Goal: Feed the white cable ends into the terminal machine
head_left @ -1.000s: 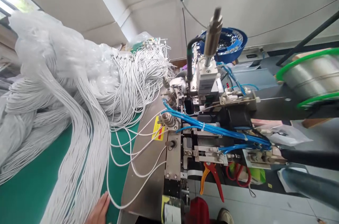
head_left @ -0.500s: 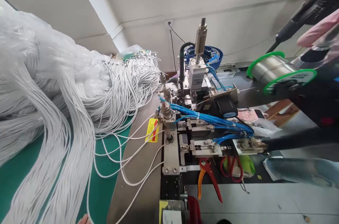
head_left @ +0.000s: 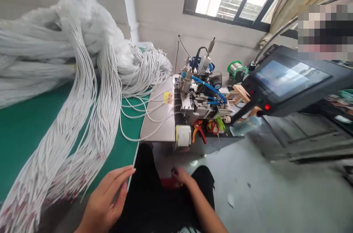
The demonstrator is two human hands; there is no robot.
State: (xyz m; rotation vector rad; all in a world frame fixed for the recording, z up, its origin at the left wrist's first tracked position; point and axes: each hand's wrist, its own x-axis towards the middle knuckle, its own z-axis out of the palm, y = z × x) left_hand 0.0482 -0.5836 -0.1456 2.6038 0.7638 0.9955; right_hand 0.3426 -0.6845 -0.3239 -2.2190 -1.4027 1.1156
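My left hand (head_left: 106,196) lies open, fingers stretched flat along the near edge of the green table (head_left: 24,130), beside the ends of long bundles of white cables (head_left: 82,115). My right hand (head_left: 180,177) reaches down between my knees under the machine's steel plate (head_left: 158,115); its fingers curl near something red that I cannot make out. A small wire-processing machine (head_left: 200,93) with blue air hoses stands behind the plate. Several loose white cables loop from the bundles onto the plate.
A touchscreen control panel (head_left: 286,78) on an arm juts out at the right. Orange and red-handled pliers (head_left: 200,130) lie at the machine's front. A green solder spool (head_left: 234,67) sits behind. Bagged cable heaps (head_left: 41,34) fill the far left. Grey floor lies below right.
The view has pulled back and tilted down, so my lap, both hands and the control panel now show. My left hand has come fully into view, flat on the table edge.
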